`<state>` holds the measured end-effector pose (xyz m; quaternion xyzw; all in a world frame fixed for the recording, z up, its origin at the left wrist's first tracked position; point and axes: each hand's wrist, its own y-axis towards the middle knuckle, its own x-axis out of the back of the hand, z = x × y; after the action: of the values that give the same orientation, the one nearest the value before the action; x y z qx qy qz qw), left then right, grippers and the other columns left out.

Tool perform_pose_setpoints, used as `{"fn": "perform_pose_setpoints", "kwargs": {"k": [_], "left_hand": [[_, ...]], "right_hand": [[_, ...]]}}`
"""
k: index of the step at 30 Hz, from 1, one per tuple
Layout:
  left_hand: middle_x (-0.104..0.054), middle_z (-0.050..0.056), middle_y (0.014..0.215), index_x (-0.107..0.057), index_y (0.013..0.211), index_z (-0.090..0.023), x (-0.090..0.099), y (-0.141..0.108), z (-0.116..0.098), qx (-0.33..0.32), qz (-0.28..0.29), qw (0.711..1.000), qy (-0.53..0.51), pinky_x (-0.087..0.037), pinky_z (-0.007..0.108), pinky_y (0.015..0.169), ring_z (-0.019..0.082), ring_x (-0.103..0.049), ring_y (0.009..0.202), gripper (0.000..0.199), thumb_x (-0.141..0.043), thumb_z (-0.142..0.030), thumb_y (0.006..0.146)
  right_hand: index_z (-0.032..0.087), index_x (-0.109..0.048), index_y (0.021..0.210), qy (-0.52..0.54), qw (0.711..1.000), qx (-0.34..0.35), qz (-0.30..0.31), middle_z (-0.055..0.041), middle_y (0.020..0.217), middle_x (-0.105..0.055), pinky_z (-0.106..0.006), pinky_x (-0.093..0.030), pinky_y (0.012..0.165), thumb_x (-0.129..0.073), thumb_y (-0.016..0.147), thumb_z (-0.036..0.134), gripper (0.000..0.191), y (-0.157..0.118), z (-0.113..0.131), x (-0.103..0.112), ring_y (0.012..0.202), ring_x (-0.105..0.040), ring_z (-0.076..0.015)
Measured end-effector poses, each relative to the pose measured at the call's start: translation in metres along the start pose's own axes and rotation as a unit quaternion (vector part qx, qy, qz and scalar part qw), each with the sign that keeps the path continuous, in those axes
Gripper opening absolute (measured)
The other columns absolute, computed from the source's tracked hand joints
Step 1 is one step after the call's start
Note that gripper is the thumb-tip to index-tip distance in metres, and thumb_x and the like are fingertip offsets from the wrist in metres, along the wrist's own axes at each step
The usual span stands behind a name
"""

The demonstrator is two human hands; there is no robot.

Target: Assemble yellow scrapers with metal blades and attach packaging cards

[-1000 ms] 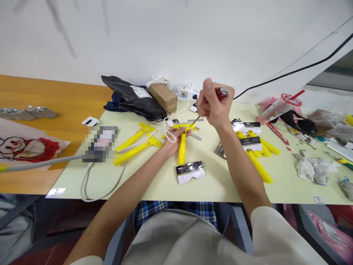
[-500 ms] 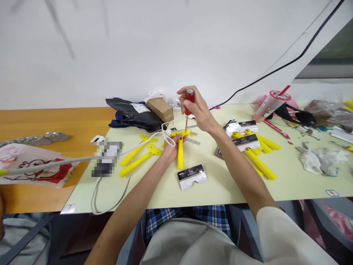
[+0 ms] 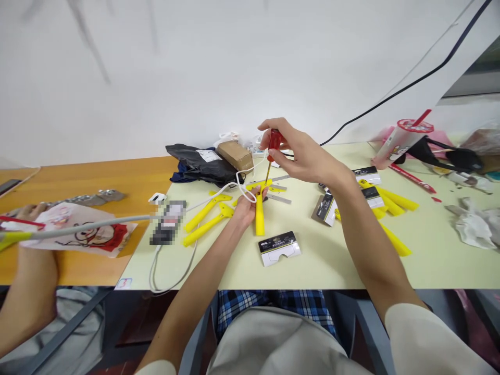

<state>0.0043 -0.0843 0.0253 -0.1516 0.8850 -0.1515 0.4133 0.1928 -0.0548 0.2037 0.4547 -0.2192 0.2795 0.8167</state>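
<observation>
My right hand (image 3: 291,148) grips the red handle of a screwdriver (image 3: 275,141), its shaft pointing down. The tip meets the head of a yellow scraper (image 3: 260,216), which my left hand (image 3: 246,205) holds near its head, handle toward me. Metal blades (image 3: 279,199) lie just beyond it. To the left rest two more yellow scrapers (image 3: 207,229). A black-and-white printed card (image 3: 279,249) lies in front of the held scraper. Under my right forearm are several yellow handles (image 3: 394,200) and more cards (image 3: 326,209), partly hidden.
A black plastic bag (image 3: 199,164) and a brown box (image 3: 235,155) stand at the back. A white cable (image 3: 152,278) loops beside a blurred-out device (image 3: 169,221). A drink cup (image 3: 404,141) is at the back right, crumpled tissue (image 3: 474,224) nearer. Another person's arm (image 3: 37,271) is at far left.
The view has shifted left, bringing another person's arm into sight. My right hand has turned around the screwdriver, its wrist swinging outward, and the shaft leans slightly more. My left hand keeps its hold.
</observation>
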Motion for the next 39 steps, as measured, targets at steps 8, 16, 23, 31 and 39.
{"fn": "perform_pose_setpoints", "kwargs": {"k": [8,16,23,31,39], "left_hand": [[-0.084,0.007,0.095,-0.076,0.094,-0.013,0.001,0.003,-0.001,-0.004,0.027,1.0,0.001,-0.067,0.025,0.096,0.014,-0.081,0.086,0.022,-0.08,0.006,0.084],[-0.084,0.009,0.094,-0.075,0.097,-0.012,0.01,0.013,0.002,-0.015,0.041,0.999,-0.018,-0.066,0.029,0.097,0.017,-0.082,0.09,0.021,-0.08,0.005,0.084],[-0.084,0.008,0.093,-0.076,0.091,-0.013,0.009,0.012,0.008,-0.035,0.053,0.998,-0.017,-0.065,0.029,0.097,0.017,-0.082,0.088,0.024,-0.088,0.002,0.076],[-0.083,0.008,0.089,-0.077,0.082,-0.011,0.009,0.011,0.009,-0.054,0.053,0.997,-0.03,-0.064,0.029,0.096,0.016,-0.081,0.083,0.023,-0.093,0.002,0.072],[-0.083,0.008,0.09,-0.078,0.081,-0.012,0.008,0.012,0.01,-0.056,0.034,0.998,-0.024,-0.064,0.03,0.098,0.016,-0.081,0.083,0.021,-0.093,0.001,0.073]], "right_hand": [[0.03,-0.069,0.142,-0.086,0.996,0.006,-0.028,-0.0064,0.115,-0.074,-0.047,-0.062,0.1,-0.074,0.107,0.036,0.036,0.002,-0.003,-0.004,0.1,-0.073,-0.0267],[0.026,-0.062,0.154,-0.064,0.998,0.006,0.007,-0.0107,0.127,-0.076,-0.046,-0.066,0.098,-0.068,0.109,0.036,0.046,0.002,0.011,-0.008,0.108,-0.076,-0.0276],[0.028,-0.067,0.132,-0.14,0.99,0.013,-0.019,-0.0105,0.123,-0.071,-0.048,-0.064,0.095,-0.073,0.109,0.043,0.028,0.002,0.008,-0.008,0.101,-0.072,-0.0285],[0.029,-0.059,0.138,-0.123,0.992,-0.025,0.002,-0.0071,0.113,-0.075,-0.056,-0.064,0.095,-0.073,0.108,0.046,0.038,-0.003,-0.001,-0.003,0.102,-0.075,-0.0338],[0.03,-0.061,0.134,-0.089,0.995,-0.037,0.014,-0.0078,0.117,-0.076,-0.052,-0.065,0.093,-0.073,0.107,0.044,0.033,-0.003,0.001,0.002,0.103,-0.074,-0.0324]]}}
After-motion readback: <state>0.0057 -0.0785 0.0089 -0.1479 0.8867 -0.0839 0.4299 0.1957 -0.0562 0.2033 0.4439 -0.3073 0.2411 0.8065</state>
